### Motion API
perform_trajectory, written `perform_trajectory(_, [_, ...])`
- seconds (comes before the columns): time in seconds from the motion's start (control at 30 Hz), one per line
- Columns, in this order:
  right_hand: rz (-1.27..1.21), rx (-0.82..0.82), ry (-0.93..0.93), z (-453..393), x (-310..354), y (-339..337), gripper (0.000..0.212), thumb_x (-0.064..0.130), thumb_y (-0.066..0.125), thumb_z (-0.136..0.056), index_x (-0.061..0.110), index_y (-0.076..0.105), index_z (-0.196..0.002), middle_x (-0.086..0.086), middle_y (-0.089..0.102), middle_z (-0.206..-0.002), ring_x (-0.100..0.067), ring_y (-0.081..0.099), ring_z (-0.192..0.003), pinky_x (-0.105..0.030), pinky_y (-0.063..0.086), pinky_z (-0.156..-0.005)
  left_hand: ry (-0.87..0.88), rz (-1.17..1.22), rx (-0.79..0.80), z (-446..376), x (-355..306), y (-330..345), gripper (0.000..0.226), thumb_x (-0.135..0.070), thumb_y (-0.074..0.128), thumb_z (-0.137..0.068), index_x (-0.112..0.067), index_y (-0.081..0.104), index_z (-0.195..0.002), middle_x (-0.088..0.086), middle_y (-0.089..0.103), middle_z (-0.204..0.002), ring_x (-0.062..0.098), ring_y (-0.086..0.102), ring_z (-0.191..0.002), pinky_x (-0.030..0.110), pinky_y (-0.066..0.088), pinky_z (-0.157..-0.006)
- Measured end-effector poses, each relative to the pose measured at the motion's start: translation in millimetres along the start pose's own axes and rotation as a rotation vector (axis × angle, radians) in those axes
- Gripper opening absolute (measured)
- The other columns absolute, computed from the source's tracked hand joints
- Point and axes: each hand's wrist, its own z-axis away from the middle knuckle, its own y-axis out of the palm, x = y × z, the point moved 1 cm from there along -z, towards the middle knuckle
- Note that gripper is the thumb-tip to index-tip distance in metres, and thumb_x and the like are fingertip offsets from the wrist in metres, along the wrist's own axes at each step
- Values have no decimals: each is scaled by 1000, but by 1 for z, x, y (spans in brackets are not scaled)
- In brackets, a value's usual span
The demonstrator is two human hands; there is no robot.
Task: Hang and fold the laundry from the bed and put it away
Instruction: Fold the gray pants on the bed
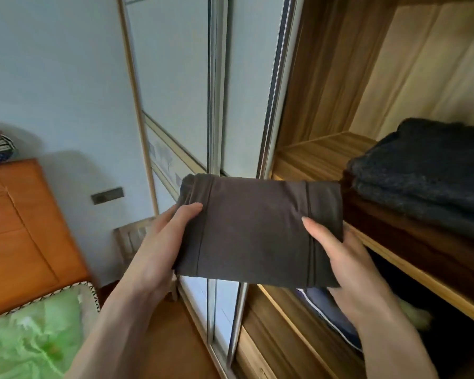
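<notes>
A folded dark brown garment point(255, 228) is held flat in the air in front of the open wardrobe. My left hand point(162, 242) grips its left edge, thumb on top and fingers underneath. My right hand point(337, 255) grips its right edge the same way. The garment's right end reaches the front edge of the wooden shelf point(394, 255). On that shelf lies a stack of folded clothes point(427, 181), dark grey knit on top and brown below.
The wardrobe's sliding doors point(216, 105) are pushed to the left of the garment. A lower compartment holds a dark blue item point(329, 310). The bed with a green cover point(33, 337) and its orange wooden headboard point(19, 236) sit at the lower left.
</notes>
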Motion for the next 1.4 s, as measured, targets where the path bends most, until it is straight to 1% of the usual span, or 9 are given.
perform_trajectory(0.1, [1, -118, -38, -3, 15, 5, 49, 48, 82, -79, 41, 67, -125, 10, 75, -119, -16, 73, -107, -44, 58, -98, -8, -8, 62, -25, -17, 2, 30, -45, 62, -99, -24, 73, -118, -1, 80, -97, 16, 77, -87, 32, 53, -74])
perform_trajectory(0.23, [-28, -151, -96, 4, 36, 10, 64, 46, 84, -76, 37, 64, -137, 11, 77, -119, -14, 75, -107, -43, 58, -98, -4, 42, 164, -48, -39, 9, 21, -34, 61, -102, -23, 74, -115, 3, 81, -99, 21, 77, -92, 35, 55, -75])
perform_trajectory(0.5, [-63, -224, -252, 24, 97, -1, 58, 39, 79, -79, 34, 64, -135, 8, 78, -117, -14, 75, -106, -40, 56, -95, 82, 113, 330, -69, -92, 45, 17, -29, 63, -99, -21, 77, -104, 3, 81, -92, 12, 76, -74, 25, 56, -56])
perform_trajectory(0.63, [-52, -260, -314, 35, 124, -13, 50, 35, 75, -85, 28, 66, -133, 5, 78, -116, -15, 75, -107, -38, 56, -93, 101, 124, 395, -70, -115, 68, 19, -28, 63, -99, -17, 78, -104, 5, 81, -94, 14, 74, -74, 32, 55, -67])
perform_trajectory(0.77, [-67, -339, -345, 42, 146, -34, 45, 33, 72, -89, 24, 66, -133, 3, 79, -115, -16, 76, -105, -36, 56, -89, 116, 137, 491, -71, -134, 107, 18, -27, 64, -99, -17, 75, -109, 5, 81, -94, 15, 76, -77, 25, 59, -59])
perform_trajectory(0.93, [-112, -480, -329, 49, 169, -69, 34, 29, 74, -91, 27, 66, -123, 5, 81, -100, -11, 78, -90, -23, 61, -63, 117, 87, 604, -79, -147, 166, 29, -38, 70, -97, -27, 67, -124, 0, 79, -108, 19, 76, -98, 33, 59, -74])
perform_trajectory(1.1, [-156, -580, -301, 41, 176, -102, 24, 24, 73, -94, 23, 67, -117, 2, 81, -93, -12, 78, -82, -22, 60, -58, 109, 66, 672, -90, -151, 218, 40, -36, 72, -96, -25, 63, -133, 1, 75, -117, 20, 72, -106, 35, 57, -84])
perform_trajectory(1.3, [-113, -721, -299, 26, 181, -130, 41, 24, 77, -92, 14, 65, -130, -3, 81, -98, -14, 78, -80, -22, 58, -56, 195, 28, 694, -106, -144, 264, 45, -27, 71, -98, -19, 52, -138, -1, 66, -116, 13, 66, -101, 25, 54, -76])
perform_trajectory(1.4, [7, -769, -251, 17, 180, -139, 50, 26, 78, -92, 12, 60, -137, -6, 76, -110, -19, 76, -91, -23, 58, -61, 262, -42, 697, -113, -136, 277, 52, -28, 68, -101, -16, 48, -147, -7, 61, -111, 6, 60, -94, 18, 47, -67])
